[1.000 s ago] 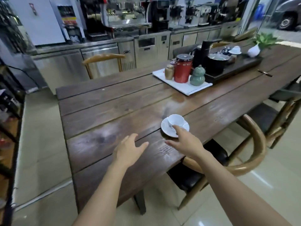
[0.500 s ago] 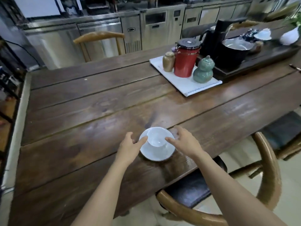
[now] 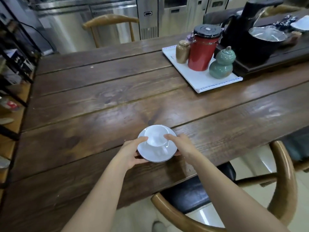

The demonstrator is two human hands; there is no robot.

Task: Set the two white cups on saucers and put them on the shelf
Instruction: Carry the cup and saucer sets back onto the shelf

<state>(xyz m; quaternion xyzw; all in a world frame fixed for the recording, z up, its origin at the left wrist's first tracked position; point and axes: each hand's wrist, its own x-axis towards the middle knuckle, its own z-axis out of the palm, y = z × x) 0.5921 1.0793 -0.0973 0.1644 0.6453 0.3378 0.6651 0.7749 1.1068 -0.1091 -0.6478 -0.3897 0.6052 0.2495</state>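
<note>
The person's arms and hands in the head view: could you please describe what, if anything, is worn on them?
Both forearms are bare as far as the frame shows: no sleeves. The left hand and right hand wear no gloves, and no watch, bracelet or ring is visible on the wrists or fingers.

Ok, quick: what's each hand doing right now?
Left hand: closed on the left rim of the saucer, which carries the white cup.
Right hand: closed on the saucer's right rim.
</note>
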